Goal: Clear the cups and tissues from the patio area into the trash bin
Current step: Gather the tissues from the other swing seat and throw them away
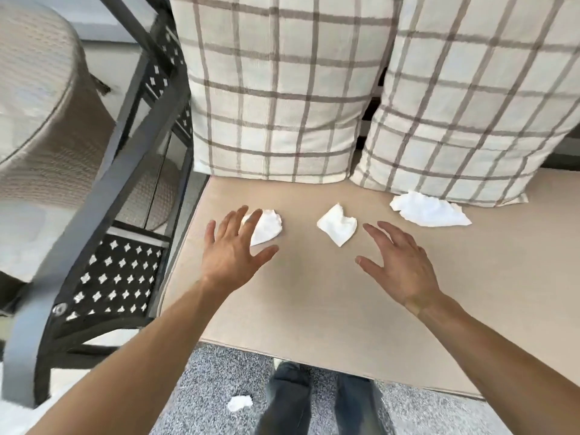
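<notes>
Three crumpled white tissues lie on the beige seat cushion (314,296). The left tissue (268,228) is partly covered by the fingertips of my left hand (233,251), which hovers open over it. The middle tissue (338,227) lies between my hands. My right hand (400,266) is open, fingers spread, just right of and below that tissue. The larger right tissue (430,209) rests against the right plaid pillow. A fourth small tissue (240,402) lies on the grey carpet by my feet. No cups or trash bin are in view.
Two plaid pillows (273,89) (470,98) stand against the sofa back. The dark metal armrest frame (103,196) with a perforated panel borders the cushion on the left. A round woven side table (34,105) stands beyond it. My legs (320,403) are at the cushion's front edge.
</notes>
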A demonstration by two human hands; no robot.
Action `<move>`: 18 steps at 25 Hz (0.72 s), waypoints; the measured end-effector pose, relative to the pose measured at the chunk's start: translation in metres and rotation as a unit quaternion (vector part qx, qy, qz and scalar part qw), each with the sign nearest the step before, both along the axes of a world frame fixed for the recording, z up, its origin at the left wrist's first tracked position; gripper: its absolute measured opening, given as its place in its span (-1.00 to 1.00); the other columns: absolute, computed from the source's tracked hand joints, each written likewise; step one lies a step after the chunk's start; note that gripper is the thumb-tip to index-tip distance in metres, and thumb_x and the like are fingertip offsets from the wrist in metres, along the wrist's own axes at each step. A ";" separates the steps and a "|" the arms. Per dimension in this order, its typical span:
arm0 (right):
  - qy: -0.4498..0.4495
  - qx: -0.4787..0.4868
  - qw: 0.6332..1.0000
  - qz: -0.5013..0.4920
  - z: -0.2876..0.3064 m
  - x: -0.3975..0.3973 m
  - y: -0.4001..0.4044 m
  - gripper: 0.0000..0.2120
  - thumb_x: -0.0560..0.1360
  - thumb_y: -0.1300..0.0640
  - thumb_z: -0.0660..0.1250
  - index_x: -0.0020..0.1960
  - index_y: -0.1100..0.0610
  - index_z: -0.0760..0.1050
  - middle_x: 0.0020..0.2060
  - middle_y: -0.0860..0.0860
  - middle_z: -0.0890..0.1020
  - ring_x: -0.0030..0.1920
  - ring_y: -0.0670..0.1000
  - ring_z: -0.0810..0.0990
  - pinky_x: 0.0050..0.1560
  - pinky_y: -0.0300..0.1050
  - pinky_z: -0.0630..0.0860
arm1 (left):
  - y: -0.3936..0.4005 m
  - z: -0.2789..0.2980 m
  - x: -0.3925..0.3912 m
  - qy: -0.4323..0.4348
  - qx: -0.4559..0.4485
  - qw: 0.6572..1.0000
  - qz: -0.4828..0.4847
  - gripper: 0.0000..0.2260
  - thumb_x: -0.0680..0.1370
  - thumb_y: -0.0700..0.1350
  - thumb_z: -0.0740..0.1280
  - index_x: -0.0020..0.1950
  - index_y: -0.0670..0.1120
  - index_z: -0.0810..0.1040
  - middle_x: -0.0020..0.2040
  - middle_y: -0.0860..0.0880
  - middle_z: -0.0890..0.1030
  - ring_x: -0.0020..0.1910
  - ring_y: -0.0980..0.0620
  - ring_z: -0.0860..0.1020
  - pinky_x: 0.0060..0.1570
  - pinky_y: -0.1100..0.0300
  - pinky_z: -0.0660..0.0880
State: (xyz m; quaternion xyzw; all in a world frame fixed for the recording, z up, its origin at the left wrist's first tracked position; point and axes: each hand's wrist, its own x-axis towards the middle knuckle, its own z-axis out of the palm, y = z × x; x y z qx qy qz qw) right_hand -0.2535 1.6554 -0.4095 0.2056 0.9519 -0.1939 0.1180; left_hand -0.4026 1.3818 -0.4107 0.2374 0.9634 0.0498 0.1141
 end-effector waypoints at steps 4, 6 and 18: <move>-0.019 -0.013 0.998 0.053 -0.066 -0.043 -0.005 -0.37 0.49 -0.16 0.30 0.49 -0.10 0.18 0.49 -0.01 0.23 0.42 0.10 0.26 0.31 0.07 0.31 | -0.001 -0.067 -0.031 -0.069 -0.038 0.996 0.050 -0.27 0.47 0.38 0.22 0.55 0.12 0.12 0.56 -0.02 0.17 0.50 -0.06 0.20 0.49 -0.15 0.02; -0.023 -0.009 0.998 0.060 -0.084 -0.059 -0.009 -0.33 0.47 -0.16 0.33 0.50 -0.11 0.16 0.49 -0.01 0.23 0.41 0.10 0.25 0.30 0.07 0.30 | -0.002 -0.087 -0.038 -0.081 -0.040 0.995 0.042 -0.30 0.46 0.36 0.28 0.52 0.15 0.17 0.53 -0.02 0.22 0.47 -0.10 0.26 0.47 -0.14 0.06; -0.014 -0.042 0.998 0.042 -0.103 -0.092 -0.014 -0.91 0.55 0.09 0.27 0.02 0.05 0.51 -0.04 0.01 0.54 0.01 0.11 0.55 -0.19 -0.11 0.31 | 0.013 -0.103 -0.050 -0.032 0.013 0.999 0.001 -0.81 0.58 0.02 0.28 0.13 -0.01 0.55 0.07 -0.04 0.53 0.06 -0.11 0.52 -0.02 0.06 0.28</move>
